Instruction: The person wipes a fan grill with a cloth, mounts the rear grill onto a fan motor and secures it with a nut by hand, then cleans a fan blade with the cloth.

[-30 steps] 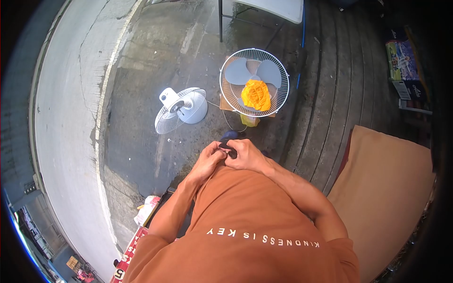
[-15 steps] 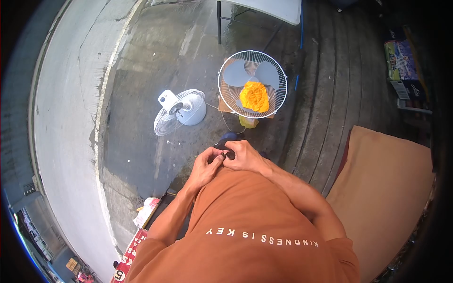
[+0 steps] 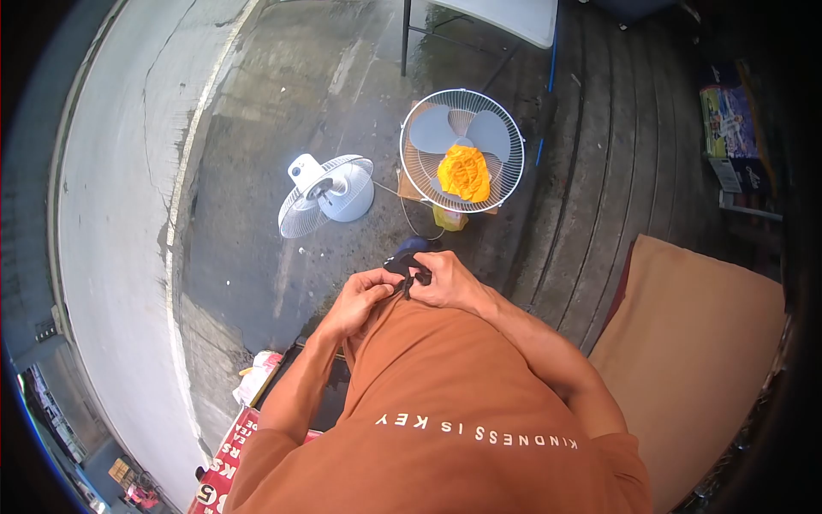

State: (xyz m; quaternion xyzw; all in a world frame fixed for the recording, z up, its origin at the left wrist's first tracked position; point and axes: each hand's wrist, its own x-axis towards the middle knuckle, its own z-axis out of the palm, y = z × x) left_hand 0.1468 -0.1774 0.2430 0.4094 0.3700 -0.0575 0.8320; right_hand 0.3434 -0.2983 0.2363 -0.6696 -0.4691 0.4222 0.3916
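Both my hands are at my waist, by the hem of the orange shirt point(image 3: 462, 377). My right hand point(image 3: 447, 279) pinches a small black item point(image 3: 419, 275), whose exact kind I cannot make out. My left hand point(image 3: 361, 300) has its fingers bent together at the left side of the same black item, partly hidden at the tips. Beyond them a white fan guard with grey blades point(image 3: 428, 130) lies with a crumpled orange cloth point(image 3: 464, 173) on it. Left of it a white fan base with its rear guard point(image 3: 344, 195) rests on the ground.
A brown padded surface point(image 3: 693, 343) is at the right. A white folding table point(image 3: 518, 19) is at the top. Printed boxes point(image 3: 735, 128) are at the far right, and a red box point(image 3: 224, 467) is at lower left. A yellow bag point(image 3: 450, 219) sits below the guard.
My left hand has shifted slightly left, and more of the black item shows between my hands. The view has shifted a little. The fan parts and the orange cloth stay in place.
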